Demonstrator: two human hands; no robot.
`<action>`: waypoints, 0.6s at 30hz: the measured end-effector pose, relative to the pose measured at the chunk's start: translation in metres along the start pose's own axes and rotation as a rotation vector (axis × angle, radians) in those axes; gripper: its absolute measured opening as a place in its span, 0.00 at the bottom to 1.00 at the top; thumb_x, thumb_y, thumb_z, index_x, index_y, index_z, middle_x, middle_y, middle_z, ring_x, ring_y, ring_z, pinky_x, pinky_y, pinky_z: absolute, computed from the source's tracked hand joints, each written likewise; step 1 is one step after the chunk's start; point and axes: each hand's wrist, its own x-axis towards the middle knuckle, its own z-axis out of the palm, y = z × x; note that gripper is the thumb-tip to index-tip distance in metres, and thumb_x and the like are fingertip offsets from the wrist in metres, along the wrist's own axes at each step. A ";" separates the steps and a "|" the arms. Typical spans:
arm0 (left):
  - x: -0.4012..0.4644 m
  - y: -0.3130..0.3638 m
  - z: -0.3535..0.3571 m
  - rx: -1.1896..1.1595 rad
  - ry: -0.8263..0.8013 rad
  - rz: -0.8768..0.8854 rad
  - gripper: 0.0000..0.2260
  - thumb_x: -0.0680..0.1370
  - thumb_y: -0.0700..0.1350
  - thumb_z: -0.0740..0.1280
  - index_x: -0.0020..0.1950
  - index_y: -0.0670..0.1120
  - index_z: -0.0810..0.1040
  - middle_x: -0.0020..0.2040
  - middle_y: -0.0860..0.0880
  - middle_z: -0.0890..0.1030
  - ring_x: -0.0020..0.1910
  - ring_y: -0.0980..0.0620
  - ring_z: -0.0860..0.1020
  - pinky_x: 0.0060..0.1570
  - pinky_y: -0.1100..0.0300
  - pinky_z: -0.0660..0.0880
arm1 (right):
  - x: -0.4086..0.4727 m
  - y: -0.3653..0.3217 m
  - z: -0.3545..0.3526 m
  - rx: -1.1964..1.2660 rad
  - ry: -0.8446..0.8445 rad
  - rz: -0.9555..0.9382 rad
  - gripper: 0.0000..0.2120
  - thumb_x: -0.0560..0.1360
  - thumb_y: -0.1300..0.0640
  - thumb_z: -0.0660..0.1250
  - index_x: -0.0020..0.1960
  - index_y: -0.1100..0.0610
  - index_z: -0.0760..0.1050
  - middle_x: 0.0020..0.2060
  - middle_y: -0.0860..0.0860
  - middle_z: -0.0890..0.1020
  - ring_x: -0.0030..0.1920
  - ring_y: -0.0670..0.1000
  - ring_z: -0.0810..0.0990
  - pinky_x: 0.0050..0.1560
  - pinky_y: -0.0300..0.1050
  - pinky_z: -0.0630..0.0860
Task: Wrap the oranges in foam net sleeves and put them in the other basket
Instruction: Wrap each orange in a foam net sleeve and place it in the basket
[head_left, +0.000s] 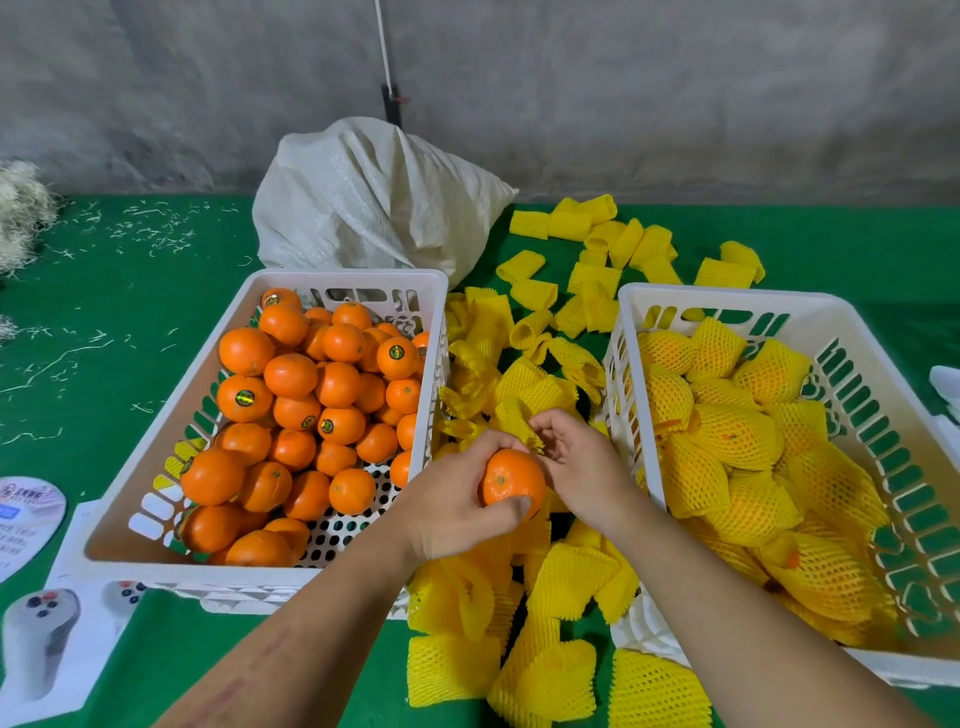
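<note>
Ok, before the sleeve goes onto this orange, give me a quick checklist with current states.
1. Orange gripped by left hand: ok.
2. Right hand holding a foam sleeve: ok, fingers pinch its edge.
3. Sleeve mouth opened for the orange: cannot tell.
4. Orange still bare: ok, no net on it.
5. Room in the right basket for another wrapped orange: ok.
6. Spare sleeves between the baskets: ok.

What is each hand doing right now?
Left hand: grips a bare orange.
Right hand: fingers curled at a yellow foam net sleeve; whether it pinches it cannot be told.
</note>
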 end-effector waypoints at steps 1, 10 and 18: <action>0.000 0.000 0.001 0.025 -0.015 0.005 0.31 0.68 0.69 0.64 0.69 0.62 0.66 0.61 0.53 0.78 0.55 0.49 0.81 0.54 0.46 0.80 | 0.000 0.000 0.000 -0.060 0.037 -0.028 0.19 0.77 0.58 0.75 0.48 0.34 0.73 0.45 0.36 0.80 0.49 0.35 0.79 0.49 0.32 0.76; 0.002 -0.014 0.010 0.208 -0.036 0.128 0.28 0.72 0.70 0.66 0.68 0.68 0.60 0.83 0.62 0.55 0.59 0.50 0.79 0.54 0.50 0.81 | -0.005 -0.008 -0.001 -0.362 0.165 -0.112 0.22 0.78 0.52 0.72 0.35 0.45 0.61 0.27 0.46 0.68 0.28 0.44 0.68 0.27 0.38 0.62; 0.005 -0.013 0.005 -0.170 0.400 0.098 0.36 0.69 0.75 0.70 0.72 0.67 0.59 0.65 0.74 0.65 0.61 0.68 0.75 0.55 0.61 0.82 | -0.011 -0.013 -0.004 -0.196 0.044 -0.197 0.17 0.77 0.56 0.70 0.42 0.43 0.63 0.36 0.39 0.70 0.33 0.43 0.66 0.32 0.34 0.65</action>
